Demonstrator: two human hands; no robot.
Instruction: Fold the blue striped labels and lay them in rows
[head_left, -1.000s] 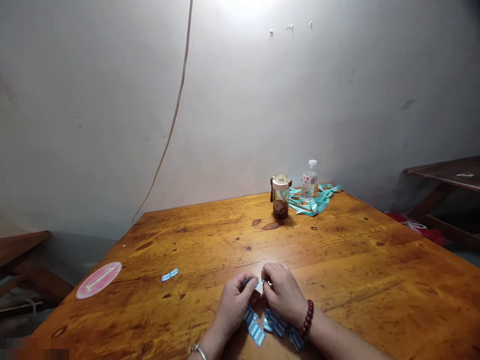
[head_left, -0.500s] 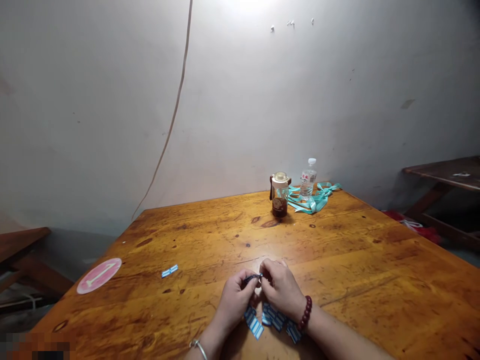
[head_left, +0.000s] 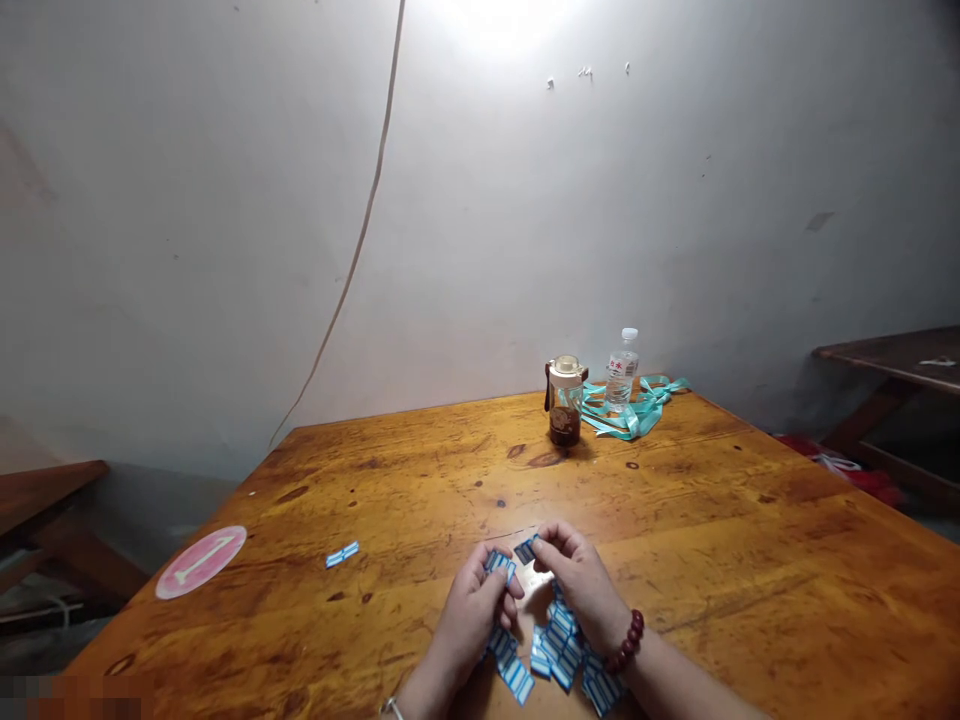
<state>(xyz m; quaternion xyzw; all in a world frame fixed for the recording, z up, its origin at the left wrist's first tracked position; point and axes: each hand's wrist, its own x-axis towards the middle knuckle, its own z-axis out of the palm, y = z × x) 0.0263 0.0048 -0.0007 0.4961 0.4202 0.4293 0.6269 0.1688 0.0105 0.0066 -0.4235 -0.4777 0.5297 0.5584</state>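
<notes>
My left hand [head_left: 466,618] is closed on a blue-and-white striped label [head_left: 500,566], pinched under the thumb; whether it is one piece or a few stacked I cannot tell. Between the thumb and fingers of my right hand [head_left: 589,580] is another small label [head_left: 526,549], its darker face showing. The two held pieces are apart, close to each other. Below the hands lies a loose heap of similar striped labels [head_left: 559,640], partly covered by the right hand and wrist. More striped labels [head_left: 514,672] lie under the left hand.
One pair of joined striped strips [head_left: 343,554] lies farther left, near a pink round sticker [head_left: 201,562] on the wooden table [head_left: 420,470]. Toward the back stand a tumbler with dark liquid [head_left: 565,405] and a water bottle [head_left: 622,370], beside teal ribbon [head_left: 637,418].
My hands have moved slightly apart, and a label now shows in each. More of the heap is visible beneath them. The whole view has shifted a little.
</notes>
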